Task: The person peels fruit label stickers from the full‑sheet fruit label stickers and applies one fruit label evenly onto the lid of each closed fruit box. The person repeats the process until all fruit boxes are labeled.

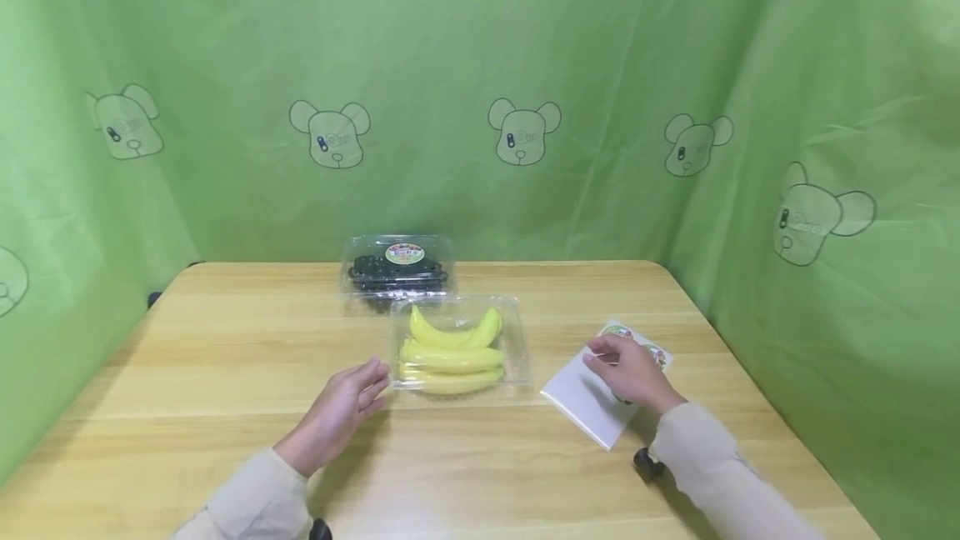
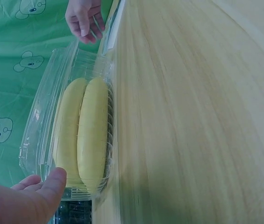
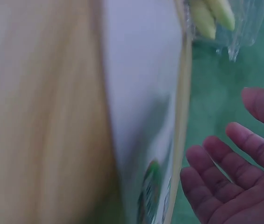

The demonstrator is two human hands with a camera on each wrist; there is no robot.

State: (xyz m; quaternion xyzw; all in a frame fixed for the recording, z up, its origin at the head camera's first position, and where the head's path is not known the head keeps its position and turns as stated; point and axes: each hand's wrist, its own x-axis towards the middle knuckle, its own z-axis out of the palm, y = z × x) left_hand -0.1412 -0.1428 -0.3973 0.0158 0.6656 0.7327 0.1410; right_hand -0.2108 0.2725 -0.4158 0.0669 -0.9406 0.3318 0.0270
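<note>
A clear plastic clamshell box with several yellow bananas inside lies at the middle of the table. My left hand is at the box's left front corner, fingers loosely extended; whether it touches the plastic I cannot tell. Over a white sheet of round fruit stickers hovers my right hand. Its fingers are relaxed and apart, with nothing seen between them. Part of the sheet's printed stickers shows behind that hand; the rest is covered.
Behind the bananas stands another clear box of dark fruit, with a round fruit sticker on its lid. The wooden table is enclosed by green curtains printed with bear heads.
</note>
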